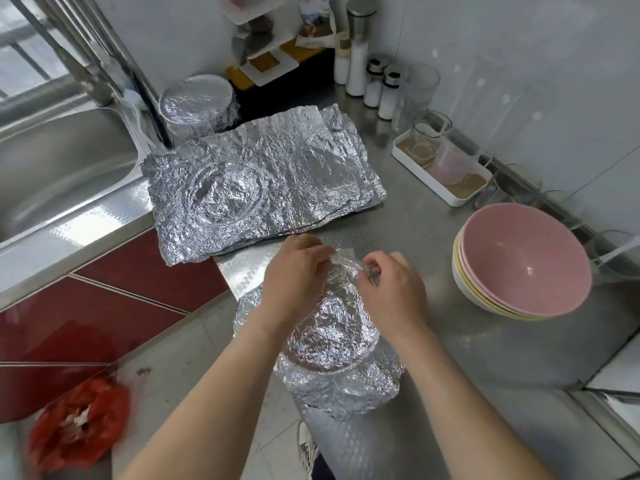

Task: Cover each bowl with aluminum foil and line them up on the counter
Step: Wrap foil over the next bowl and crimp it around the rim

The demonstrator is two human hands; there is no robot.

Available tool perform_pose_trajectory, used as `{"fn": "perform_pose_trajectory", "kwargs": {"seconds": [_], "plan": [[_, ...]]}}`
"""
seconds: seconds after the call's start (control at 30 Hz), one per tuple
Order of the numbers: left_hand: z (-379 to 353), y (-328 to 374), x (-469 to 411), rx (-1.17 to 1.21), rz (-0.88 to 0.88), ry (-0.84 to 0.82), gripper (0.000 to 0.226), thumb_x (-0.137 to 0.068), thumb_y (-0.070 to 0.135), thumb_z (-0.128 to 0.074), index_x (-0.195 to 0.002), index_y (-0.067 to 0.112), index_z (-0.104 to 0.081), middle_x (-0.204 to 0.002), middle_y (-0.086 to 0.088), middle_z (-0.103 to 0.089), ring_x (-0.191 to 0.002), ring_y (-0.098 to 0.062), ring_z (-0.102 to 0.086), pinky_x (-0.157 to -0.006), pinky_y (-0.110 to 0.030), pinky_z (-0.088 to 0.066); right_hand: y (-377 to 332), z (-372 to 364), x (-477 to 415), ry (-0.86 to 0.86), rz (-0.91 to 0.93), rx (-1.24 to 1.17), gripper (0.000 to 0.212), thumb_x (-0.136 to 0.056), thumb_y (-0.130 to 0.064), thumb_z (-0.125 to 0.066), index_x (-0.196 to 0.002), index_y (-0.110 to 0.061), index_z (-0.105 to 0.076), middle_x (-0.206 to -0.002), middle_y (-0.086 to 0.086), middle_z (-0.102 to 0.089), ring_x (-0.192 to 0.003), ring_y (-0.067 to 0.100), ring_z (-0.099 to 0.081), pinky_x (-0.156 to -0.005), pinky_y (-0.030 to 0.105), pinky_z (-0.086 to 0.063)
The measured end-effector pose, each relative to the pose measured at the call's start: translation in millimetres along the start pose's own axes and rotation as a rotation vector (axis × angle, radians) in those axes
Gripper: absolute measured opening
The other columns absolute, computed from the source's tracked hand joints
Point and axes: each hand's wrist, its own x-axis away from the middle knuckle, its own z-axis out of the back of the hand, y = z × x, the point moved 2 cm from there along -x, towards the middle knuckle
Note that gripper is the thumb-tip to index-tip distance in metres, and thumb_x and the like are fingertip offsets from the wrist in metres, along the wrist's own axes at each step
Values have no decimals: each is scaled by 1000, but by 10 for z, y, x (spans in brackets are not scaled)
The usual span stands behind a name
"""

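done: I count 1 wrapped bowl [199, 102] beyond the fingers [317, 250] | now: left hand [298, 275] and right hand [394, 292] pinch foil [349, 389] round bowl 2 [329, 330] | left: stacked bowls [526, 268] right of fingers

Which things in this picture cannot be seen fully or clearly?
Head view:
1. Near bowl: hidden by the foil that left hand and right hand hold.
2. Stacked bowls: lower ones hidden by the top pink one.
3. Red bag: blurred.
4. Sink: cut off by the left edge.

Steel counter [433, 237], crumpled foil sheets [277, 174], foil-covered bowl [197, 102] behind them, foil-draped bowl [332, 334] at front, stacked bowls [526, 258] right
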Motion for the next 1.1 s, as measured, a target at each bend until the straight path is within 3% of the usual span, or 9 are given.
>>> {"fn": "perform_pose_trajectory", "kwargs": {"seconds": [0.2, 0.37, 0.47, 0.67, 0.93, 1.1], "plan": [[-48, -33, 25, 61, -28, 26, 20, -87, 18, -72, -106, 17, -76, -94, -1, -69, -86, -26, -62, -64, -38, -54, -84, -115, -135, -6, 89, 28, 18, -92, -22, -61, -104, -12, -70, -96, 4, -60, -78, 21, -53, -66, 26, -32], [-87, -46, -23, 41, -72, 31, 17, -87, 19, -70, -102, 16, -77, -89, 0, -68, -82, -24, -59, -58, -40, -53, -57, -158, -140, 41, 108, -30, 14, -89, -15, -65, -100, -11, -72, -90, 4, -58, -74, 14, -44, -66, 25, -35], [-114, -45, -31, 33, -107, 39, 19, -89, 23, -63, -99, 15, -77, -89, -1, -68, -82, -24, -58, -59, -40, -53, -53, -184, -118, 43, 101, -29, 12, -91, -15, -62, -99, -10, -70, -92, 4, -59, -77, 17, -49, -66, 27, -37], [-152, -21, -30, 9, -154, 21, 11, -88, 18, -68, -96, 14, -75, -87, 0, -65, -82, -21, -55, -62, -41, -53, -46, -211, -56, 82, 104, -26, 7, -90, -11, -61, -90, -9, -68, -88, 6, -59, -77, 26, -56, -65, 34, -44], [-117, 1, -6, 8, -255, -12, 21, -81, 12, -76, -100, 19, -76, -88, 0, -65, -82, -22, -55, -63, -33, -50, -15, -220, 52, 135, 139, -68, 11, -87, -6, -61, -93, -6, -70, -84, 7, -59, -74, 27, -57, -66, 35, -48], [-151, 30, -3, -21, -265, -40, 18, -81, 9, -75, -95, 21, -75, -87, 3, -62, -82, -19, -51, -66, -31, -48, -13, -268, 122, 191, 81, -58, 13, -83, -2, -60, -91, -6, -70, -82, 7, -59, -71, 28, -57, -64, 27, -36]]}}
